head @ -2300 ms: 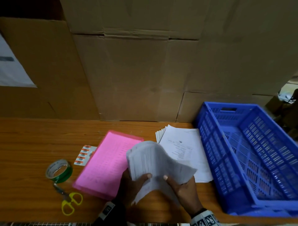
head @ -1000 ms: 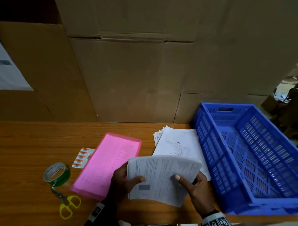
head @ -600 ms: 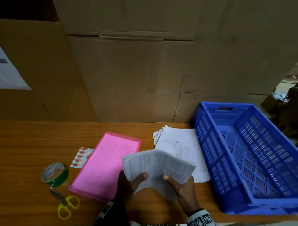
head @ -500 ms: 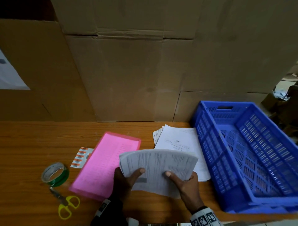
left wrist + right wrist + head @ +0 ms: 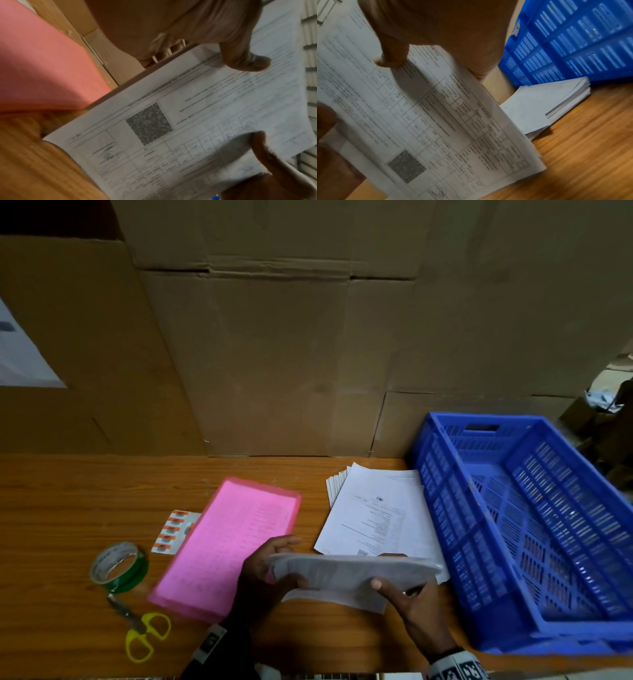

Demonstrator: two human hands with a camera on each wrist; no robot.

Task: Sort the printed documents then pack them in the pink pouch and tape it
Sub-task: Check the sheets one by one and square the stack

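The sheaf of printed documents (image 5: 352,571) you hold has its top edge tipped away from you, sagging between your left hand (image 5: 265,568) and right hand (image 5: 416,607). Its near face carries tables and a square code. The pink pouch (image 5: 229,546) lies flat just left of your left hand; the second paper stack (image 5: 373,508) rests beyond your right hand.

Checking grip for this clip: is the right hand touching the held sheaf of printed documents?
Touching. The right wrist view shows the right hand with its thumb pressed on the sheaf of printed documents.
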